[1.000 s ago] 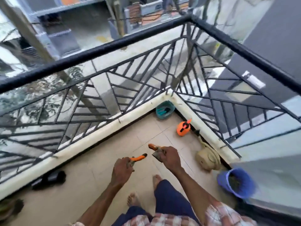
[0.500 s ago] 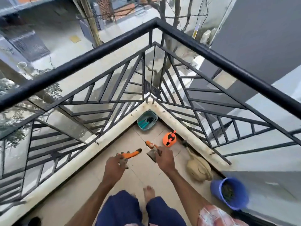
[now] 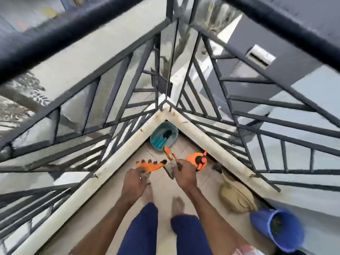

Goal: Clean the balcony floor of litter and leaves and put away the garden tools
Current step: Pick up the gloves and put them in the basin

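The left grip (image 3: pixel 136 183) holds an orange-handled tool (image 3: pixel 149 165), the right grip (image 3: pixel 184 173) a trowel (image 3: pixel 168 153), both probably light and stiff, best taken by the handles.

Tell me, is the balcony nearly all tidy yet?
Nearly. Done: the blue bucket holds dark litter, the tiled floor looks leaf-free, and teal-handled tools lie in the teal basin. In hand: the left hand grips an orange-handled tool, the right hand an orange-handled trowel. Left: stowing those; the orange sprayer and beige watering can sit on the floor.
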